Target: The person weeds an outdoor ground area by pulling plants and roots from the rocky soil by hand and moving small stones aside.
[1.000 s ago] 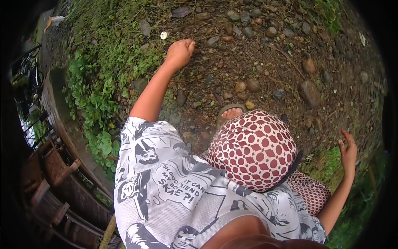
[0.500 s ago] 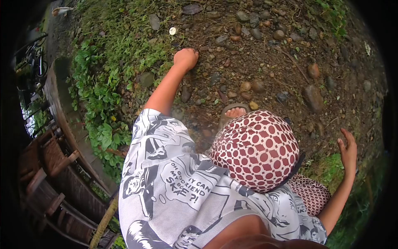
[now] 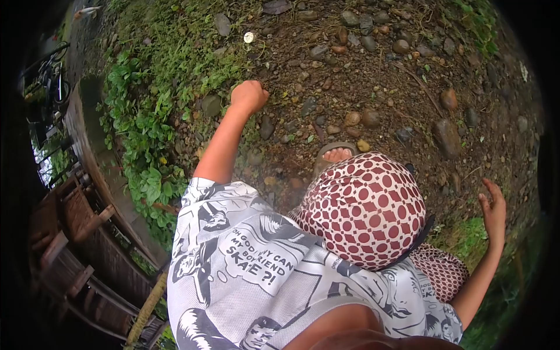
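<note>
My left hand is closed in a fist, low over the soil at the edge of the green weeds. Its fingertips are turned away, so whatever they may hold is hidden. Beyond it lies a small round white object on the ground. Off to the right, my right hand hangs with fingers apart and holds nothing. Near it are my bent knee in red-and-cream patterned trousers and a patch of grass.
Stones, including a large brown stone, are scattered over damp soil. My sandalled foot is planted ahead of the knee. Leafy plants line a low ledge on the left, with a wooden structure beyond it.
My left fist has drawn back a little toward my body and leftward, still closed. My right hand stays about where it was. The view has shifted slightly.
</note>
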A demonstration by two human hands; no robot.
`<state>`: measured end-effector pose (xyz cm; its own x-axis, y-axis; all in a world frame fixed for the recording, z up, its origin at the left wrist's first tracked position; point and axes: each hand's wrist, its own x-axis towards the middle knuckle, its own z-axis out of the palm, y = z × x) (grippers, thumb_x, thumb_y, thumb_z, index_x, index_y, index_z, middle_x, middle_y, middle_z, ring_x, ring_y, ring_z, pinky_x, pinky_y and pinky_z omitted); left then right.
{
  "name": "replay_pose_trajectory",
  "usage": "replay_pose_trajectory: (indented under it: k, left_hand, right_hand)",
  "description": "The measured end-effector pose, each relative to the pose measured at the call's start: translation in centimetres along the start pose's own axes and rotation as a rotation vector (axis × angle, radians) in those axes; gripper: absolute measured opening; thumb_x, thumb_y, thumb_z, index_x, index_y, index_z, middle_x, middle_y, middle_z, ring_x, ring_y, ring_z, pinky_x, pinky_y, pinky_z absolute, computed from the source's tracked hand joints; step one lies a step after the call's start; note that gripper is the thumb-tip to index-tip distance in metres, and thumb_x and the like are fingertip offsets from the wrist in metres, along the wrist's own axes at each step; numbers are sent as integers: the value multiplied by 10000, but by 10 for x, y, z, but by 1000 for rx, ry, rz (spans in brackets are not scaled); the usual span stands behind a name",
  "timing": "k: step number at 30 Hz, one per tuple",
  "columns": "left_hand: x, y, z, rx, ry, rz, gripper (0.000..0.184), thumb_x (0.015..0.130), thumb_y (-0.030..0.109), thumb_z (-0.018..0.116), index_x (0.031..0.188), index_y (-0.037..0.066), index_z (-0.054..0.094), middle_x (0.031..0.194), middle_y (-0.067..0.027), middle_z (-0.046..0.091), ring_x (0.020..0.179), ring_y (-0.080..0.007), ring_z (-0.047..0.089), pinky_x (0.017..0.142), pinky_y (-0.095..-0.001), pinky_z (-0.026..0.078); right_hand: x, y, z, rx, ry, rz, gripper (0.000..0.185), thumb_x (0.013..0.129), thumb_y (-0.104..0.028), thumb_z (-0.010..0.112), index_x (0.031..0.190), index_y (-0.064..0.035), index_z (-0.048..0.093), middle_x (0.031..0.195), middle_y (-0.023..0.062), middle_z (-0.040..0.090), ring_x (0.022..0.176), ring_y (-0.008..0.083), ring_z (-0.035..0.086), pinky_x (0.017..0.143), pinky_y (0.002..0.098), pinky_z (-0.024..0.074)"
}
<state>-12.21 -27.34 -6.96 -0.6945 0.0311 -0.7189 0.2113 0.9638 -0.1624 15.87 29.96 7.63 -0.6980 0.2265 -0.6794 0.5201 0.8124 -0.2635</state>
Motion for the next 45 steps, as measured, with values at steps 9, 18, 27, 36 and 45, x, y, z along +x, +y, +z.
replay_pose_trajectory:
  k: [9, 18, 27, 36, 45]
  left_hand:
    - [13, 13, 27, 39, -248, -125, 729, 877, 658, 394, 946, -11, 678, 1005, -180, 664, 938, -330, 640, 774, -422, 512]
    - [-7, -11, 52, -128, -123, 103, 419, 970, 372, 409, 959, 40, 664, 976, -185, 655, 921, -356, 612, 786, -474, 492]
    - [-20, -16, 21, 36, 522, 467, 197, 870, 142, 521, 999, 89, 659, 1128, -79, 602, 927, -288, 585, 783, -408, 488]
    - [60, -36, 9, 252, 405, 123, 596, 846, 38, 425, 1426, 160, 356, 1470, -125, 331, 875, -302, 650, 686, -392, 552]
    - [79, -51, 46, 257, 491, 24, 477, 895, 93, 385, 1345, -66, 380, 1214, -266, 527, 836, -353, 658, 670, -395, 565]
  right_hand:
    - [-1, -13, 1, -26, 14, 56, 390, 909, -236, 571, 1237, -26, 549, 1247, 166, 557, 1176, 322, 513, 987, 396, 394]
    - [1, -5, 2, 34, 38, 30, 366, 914, -194, 558, 1239, -26, 548, 1243, 170, 561, 1179, 322, 513, 991, 393, 393]
    - [6, -12, 3, 42, 17, -27, 350, 902, -160, 564, 1221, -17, 556, 1232, 167, 568, 1176, 311, 517, 990, 386, 394]
    - [-10, -5, 3, 78, 7, 32, 393, 906, -201, 570, 1263, -41, 529, 1268, 151, 541, 1044, 281, 581, 905, 379, 461]
    - [-15, 0, 6, 47, -28, 54, 405, 882, -164, 586, 1266, -47, 534, 1251, 149, 555, 1053, 279, 578, 902, 378, 462]
